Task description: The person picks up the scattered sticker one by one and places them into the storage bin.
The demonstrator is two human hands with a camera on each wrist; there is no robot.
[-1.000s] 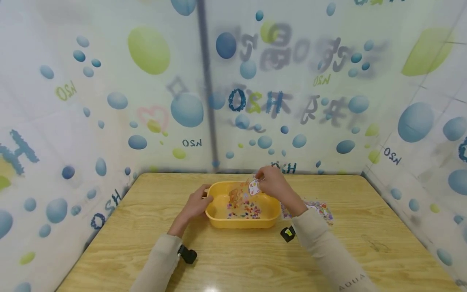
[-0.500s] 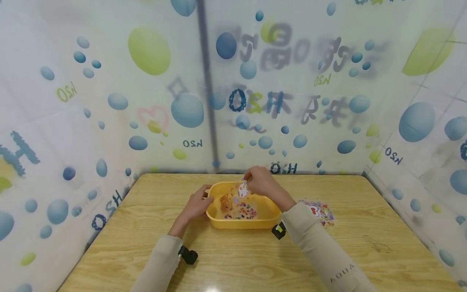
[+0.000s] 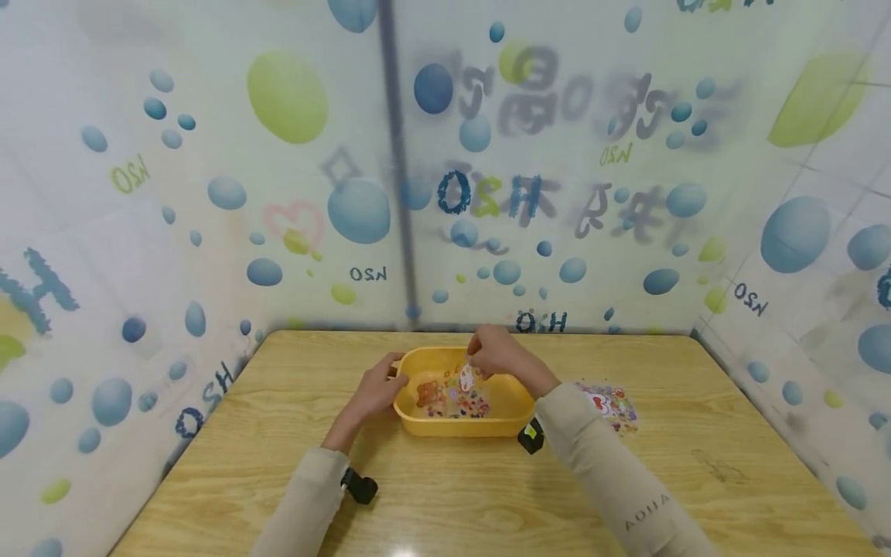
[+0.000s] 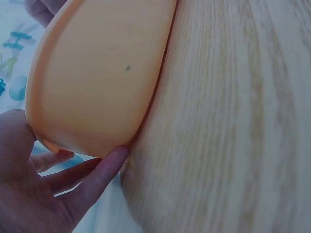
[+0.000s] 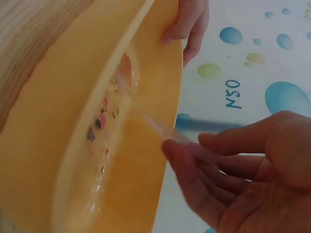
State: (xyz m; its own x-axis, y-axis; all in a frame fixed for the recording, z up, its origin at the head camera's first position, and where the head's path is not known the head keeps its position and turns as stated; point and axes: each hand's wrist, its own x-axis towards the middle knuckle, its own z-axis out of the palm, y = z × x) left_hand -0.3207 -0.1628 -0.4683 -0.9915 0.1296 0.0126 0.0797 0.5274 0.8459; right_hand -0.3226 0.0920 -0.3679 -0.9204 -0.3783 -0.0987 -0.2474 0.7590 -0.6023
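A yellow plastic basin (image 3: 465, 428) stands on the wooden table. My left hand (image 3: 376, 389) grips its left end; in the left wrist view that hand (image 4: 53, 189) has its thumb at the rim and fingertips against the outer wall. Above the basin my right hand (image 3: 497, 352) pinches a clear sticker sheet (image 3: 466, 378) with a white figure on it. The sheet's lower part, with a brown bear (image 3: 428, 394), hangs down inside the basin. From the right wrist view, the sheet (image 5: 153, 124) looks thin and edge-on between thumb and fingers. Small colourful pieces (image 3: 476, 406) lie on the basin's bottom.
A second colourful sticker sheet (image 3: 616, 408) lies on the table to the right, partly behind the right sleeve. The table (image 3: 445, 495) meets a white curtain (image 3: 445, 302) with blue and green dots at its far edge.
My right hand has moved left, then slightly down, taking the sticker sheet deeper into the basin. The bear end now lies lower and flatter. My left hand stays on the basin.
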